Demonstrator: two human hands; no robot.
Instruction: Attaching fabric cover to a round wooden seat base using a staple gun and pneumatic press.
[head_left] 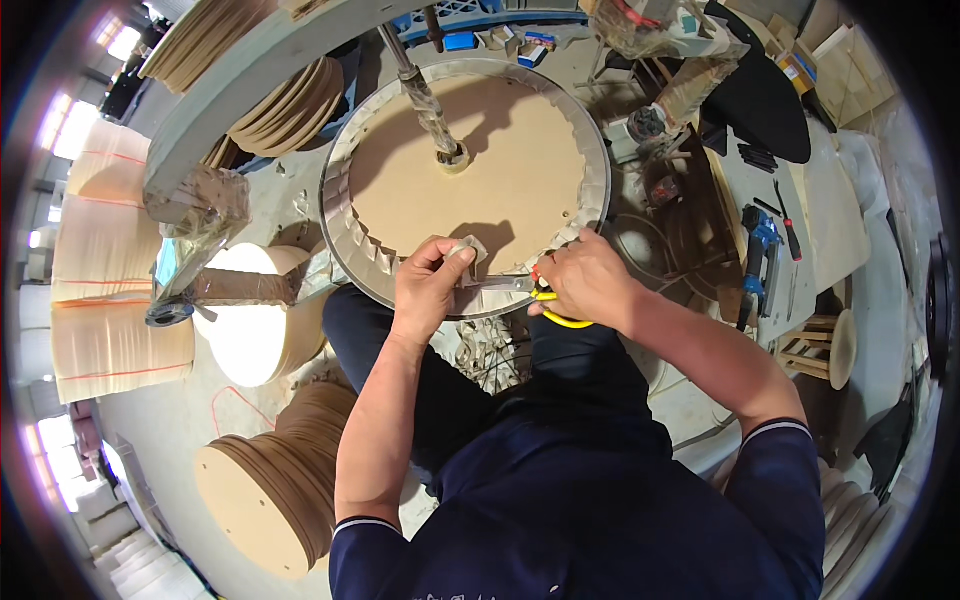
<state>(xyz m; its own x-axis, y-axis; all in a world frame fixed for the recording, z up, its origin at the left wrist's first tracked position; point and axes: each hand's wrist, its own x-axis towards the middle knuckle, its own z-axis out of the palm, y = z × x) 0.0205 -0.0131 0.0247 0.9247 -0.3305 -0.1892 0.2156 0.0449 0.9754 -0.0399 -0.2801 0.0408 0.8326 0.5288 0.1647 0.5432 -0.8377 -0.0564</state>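
Note:
In front of me lies a round wooden board (400, 180), with a pale fabric edging (340, 190) gathered in folds around its rim. My left hand (428, 285) is closed, its thumb and fingers pinching a piece of the fabric (478, 260) at the near edge. My right hand (585, 275) grips scissors with yellow handles (562, 319) at the near right of the rim. The scissor blades (500, 284) point left toward my left hand, against the edging; whether they are apart is hard to see. A film-wrapped rod (430, 110) comes down onto the board's middle.
Stacked round wooden boards (255, 500) stand at the lower left, with more at the upper left. A grey machine frame (250, 70) arches above. On the right-hand bench are a blue power tool (758, 255) and a screwdriver (788, 222). Fabric scraps (490, 350) lie below the board.

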